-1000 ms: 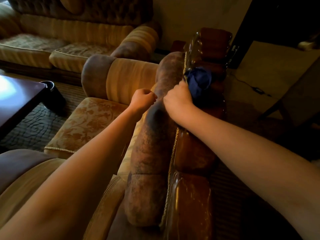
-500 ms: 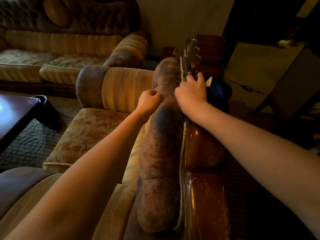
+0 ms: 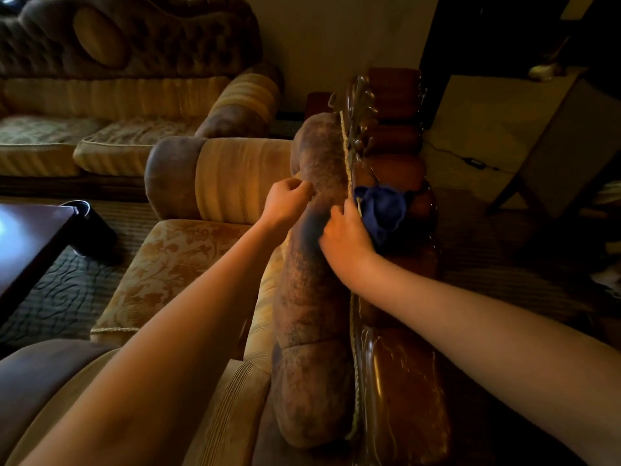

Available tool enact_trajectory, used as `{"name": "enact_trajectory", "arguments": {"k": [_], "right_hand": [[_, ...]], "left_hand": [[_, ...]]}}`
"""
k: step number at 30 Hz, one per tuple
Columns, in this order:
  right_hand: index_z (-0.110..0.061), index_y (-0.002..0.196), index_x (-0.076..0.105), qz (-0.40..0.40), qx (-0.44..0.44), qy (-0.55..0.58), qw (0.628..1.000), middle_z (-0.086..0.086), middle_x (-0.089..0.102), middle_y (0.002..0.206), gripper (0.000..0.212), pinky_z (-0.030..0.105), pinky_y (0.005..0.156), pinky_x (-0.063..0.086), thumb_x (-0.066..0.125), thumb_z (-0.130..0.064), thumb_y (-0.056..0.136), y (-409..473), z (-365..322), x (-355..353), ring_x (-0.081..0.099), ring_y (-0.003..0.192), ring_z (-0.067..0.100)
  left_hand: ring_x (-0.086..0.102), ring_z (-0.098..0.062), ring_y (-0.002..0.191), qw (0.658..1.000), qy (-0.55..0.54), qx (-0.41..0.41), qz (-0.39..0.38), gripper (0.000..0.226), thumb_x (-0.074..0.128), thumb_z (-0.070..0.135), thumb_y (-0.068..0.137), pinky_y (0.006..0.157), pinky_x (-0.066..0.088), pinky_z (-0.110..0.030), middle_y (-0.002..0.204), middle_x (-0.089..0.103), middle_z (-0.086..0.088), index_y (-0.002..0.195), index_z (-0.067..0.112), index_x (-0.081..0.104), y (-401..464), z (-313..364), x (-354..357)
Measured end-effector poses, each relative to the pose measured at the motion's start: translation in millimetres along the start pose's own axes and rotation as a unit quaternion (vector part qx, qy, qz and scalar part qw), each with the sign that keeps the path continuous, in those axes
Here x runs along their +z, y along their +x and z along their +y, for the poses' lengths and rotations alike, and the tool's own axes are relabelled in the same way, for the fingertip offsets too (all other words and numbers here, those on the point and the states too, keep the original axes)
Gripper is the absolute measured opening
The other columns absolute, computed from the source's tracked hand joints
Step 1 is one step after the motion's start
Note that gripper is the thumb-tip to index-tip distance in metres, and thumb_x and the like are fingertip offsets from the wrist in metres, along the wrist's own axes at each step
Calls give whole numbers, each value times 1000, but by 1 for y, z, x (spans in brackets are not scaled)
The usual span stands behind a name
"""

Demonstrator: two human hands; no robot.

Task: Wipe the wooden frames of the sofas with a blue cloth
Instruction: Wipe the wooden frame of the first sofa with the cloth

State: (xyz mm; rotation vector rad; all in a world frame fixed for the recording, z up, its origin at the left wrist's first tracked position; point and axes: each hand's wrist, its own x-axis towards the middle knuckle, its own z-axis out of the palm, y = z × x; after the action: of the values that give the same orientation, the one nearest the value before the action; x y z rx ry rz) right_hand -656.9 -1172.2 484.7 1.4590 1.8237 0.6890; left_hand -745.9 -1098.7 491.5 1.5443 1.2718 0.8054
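A glossy carved wooden frame (image 3: 400,381) runs along the top of the sofa back, away from me. My right hand (image 3: 346,240) grips a bunched blue cloth (image 3: 381,208) and presses it on the frame about midway along. My left hand (image 3: 289,200) is curled into a loose fist and rests against the padded purple roll (image 3: 309,297) beside the frame, holding nothing that I can see. The cloth's lower part is hidden behind my right hand.
The sofa's gold seat cushion (image 3: 168,264) lies to the left. A second sofa (image 3: 117,122) stands at the back left. A dark coffee table (image 3: 30,237) is at the far left. A cable (image 3: 470,161) runs over the floor on the right, beside a chair (image 3: 568,153).
My right hand has drawn the blue cloth back toward me along the frame, after reaching farther out half a second ago. The left hand has stayed against the padded roll.
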Motion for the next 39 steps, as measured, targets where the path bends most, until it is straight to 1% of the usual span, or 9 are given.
{"name": "enact_trajectory", "arguments": {"k": [5, 11, 15, 18, 20, 25, 29, 35, 39], "right_hand": [[-13, 131, 51, 16, -29, 40, 999, 10, 51, 133, 35, 53, 108, 19, 40, -21, 99, -38, -18, -1, 37, 124, 36], [-11, 119, 62, 10, -109, 119, 987, 14, 56, 126, 29, 54, 108, 21, 47, -18, 95, -83, -68, 27, 40, 120, 35], [-15, 66, 71, 222, -26, 203, 953, 5, 64, 75, 6, 48, 94, 45, 76, -15, 67, -94, -55, 47, 60, 83, 27], [-18, 86, 72, 331, 65, 250, 908, 5, 67, 94, 17, 54, 98, 37, 57, -14, 78, -99, -28, 64, 62, 96, 27], [-20, 98, 70, 354, 90, 293, 883, 5, 66, 109, 23, 53, 95, 39, 59, -15, 80, -97, -9, 68, 59, 105, 29], [-24, 106, 69, 269, 199, 388, 859, 6, 55, 119, 20, 44, 92, 36, 59, -23, 88, -69, 18, 42, 47, 114, 28], [-28, 113, 65, 235, 170, 424, 858, 4, 46, 119, 24, 42, 94, 31, 51, -30, 93, -55, 37, 45, 39, 115, 26], [-19, 114, 67, 282, 258, 562, 734, 10, 53, 115, 26, 40, 89, 39, 59, -20, 89, -72, 46, 93, 45, 111, 30], [-12, 115, 66, 306, 345, 654, 599, 14, 52, 117, 27, 37, 93, 44, 59, -14, 90, -76, 29, 108, 48, 111, 32]], "left_hand": [[54, -5, 71, 1000, -9, 3, -7, 20, 46, 20, 96, 64, 44, -18, 80, 58, 2, 81, 19, 58, -32, -7, -6], [50, -10, 67, 999, -21, -19, -42, 15, 49, 18, 95, 58, 40, -19, 79, 56, -3, 85, 15, 60, -66, -26, -2], [52, -11, 69, 998, -7, -39, -55, 18, 49, 21, 96, 58, 42, -19, 82, 59, -2, 94, 11, 63, -75, -31, 5], [56, -14, 80, 999, 10, -27, -46, 20, 47, 21, 95, 66, 43, -25, 90, 61, -4, 99, 11, 64, -77, -25, 17], [55, -11, 79, 999, -1, -11, -39, 19, 45, 18, 95, 65, 43, -22, 89, 60, -3, 101, 11, 62, -79, -16, 27], [60, -16, 99, 999, -24, 24, -13, 27, 42, 13, 96, 85, 52, -30, 109, 61, -5, 120, 9, 54, -76, -2, 54], [61, -16, 96, 997, -19, 54, 44, 20, 44, 11, 95, 88, 54, -39, 104, 62, -3, 110, 14, 57, -68, -6, 66], [53, -7, 96, 976, 34, 182, 112, 12, 52, 18, 94, 84, 47, -20, 102, 55, 5, 99, 22, 62, -67, -15, 68], [52, -14, 101, 979, -31, 134, 152, 14, 45, 14, 96, 90, 49, -34, 102, 52, 4, 97, 23, 55, -64, -14, 74]]}}
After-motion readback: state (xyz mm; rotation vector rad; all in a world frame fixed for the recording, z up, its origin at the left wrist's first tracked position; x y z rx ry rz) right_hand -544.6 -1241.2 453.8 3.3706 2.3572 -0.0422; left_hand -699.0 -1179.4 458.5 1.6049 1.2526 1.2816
